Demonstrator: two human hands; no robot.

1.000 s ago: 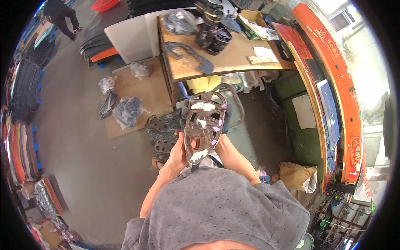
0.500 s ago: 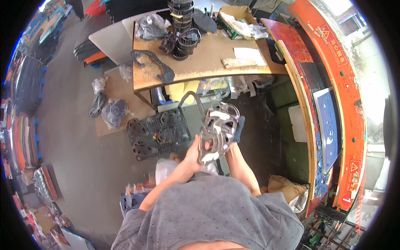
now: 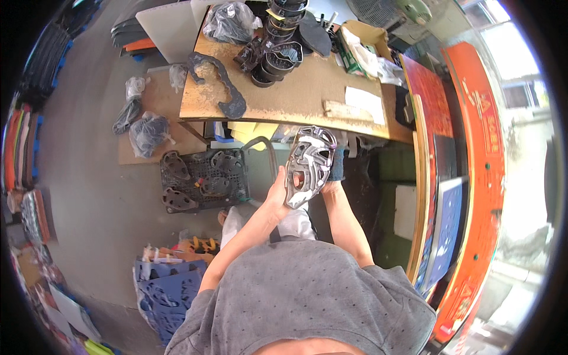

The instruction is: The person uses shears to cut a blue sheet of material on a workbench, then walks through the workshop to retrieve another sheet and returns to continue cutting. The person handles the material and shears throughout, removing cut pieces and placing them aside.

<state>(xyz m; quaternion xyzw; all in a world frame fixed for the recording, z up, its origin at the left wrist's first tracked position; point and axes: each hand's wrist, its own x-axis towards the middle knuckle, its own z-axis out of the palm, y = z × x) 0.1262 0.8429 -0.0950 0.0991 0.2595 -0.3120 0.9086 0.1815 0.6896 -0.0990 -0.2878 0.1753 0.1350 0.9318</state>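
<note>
I hold a grey, cut-out plastic baseplate with a purple rim upright in front of me, just below the wooden workbench's near edge. My left hand grips its lower left side. My right hand, in a dark glove, holds its right edge from behind and is mostly hidden by the plate.
On the bench lie a dark curved strap piece, a stack of black ring parts, a bagged part and papers. A black crate with dark plates sits on the floor at left, blue cut-out plates lower left. Orange boards stand at right.
The view has shifted so the bench sits closer and more central. The baseplate in both hands has moved up and right, toward the bench's near edge.
</note>
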